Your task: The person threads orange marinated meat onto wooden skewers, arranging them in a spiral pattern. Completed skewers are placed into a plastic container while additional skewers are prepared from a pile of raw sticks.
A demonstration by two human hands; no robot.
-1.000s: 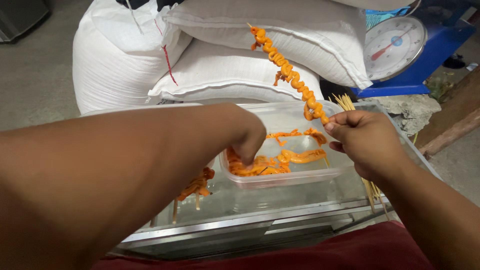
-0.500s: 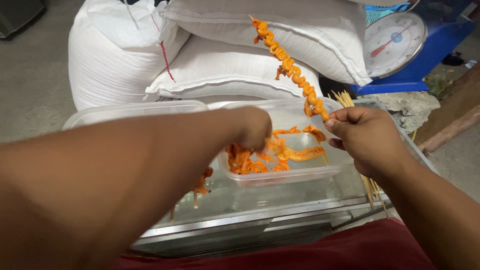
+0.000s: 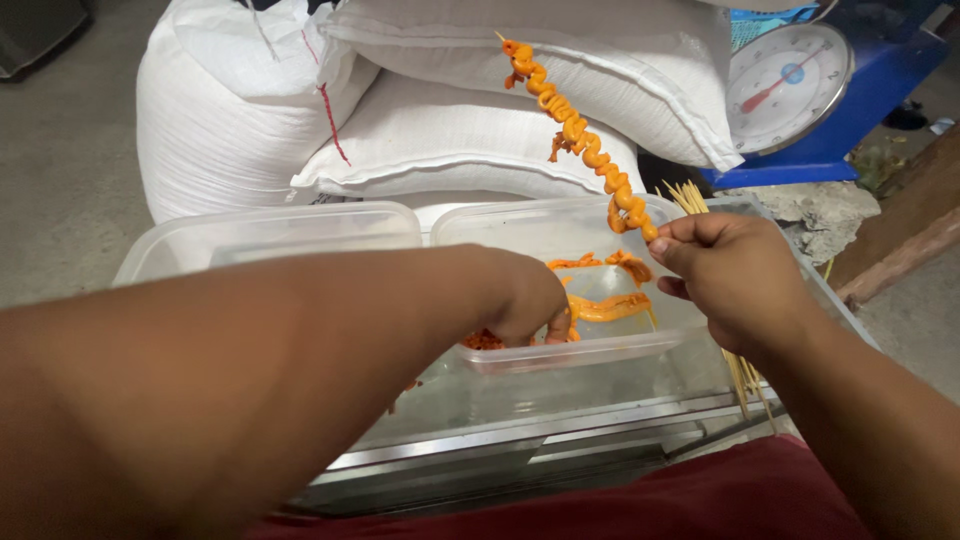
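Orange meat coils up the skewer, which my right hand pinches at its lower end, tilted over the clear tub. My left hand reaches into that tub, fingers curled on orange strips. Spare sticks hang below my right hand. White sacks and a dial scale stand beyond the counter's far edge.

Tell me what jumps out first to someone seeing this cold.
The bright orange skewer, threaded with coiled meat, stands up at centre against the white sacks, held at its base by the right hand, which also grips a bundle of bare sticks. Below it, the left hand dips into a clear plastic tub of more orange strips. A round dial scale sits top right.
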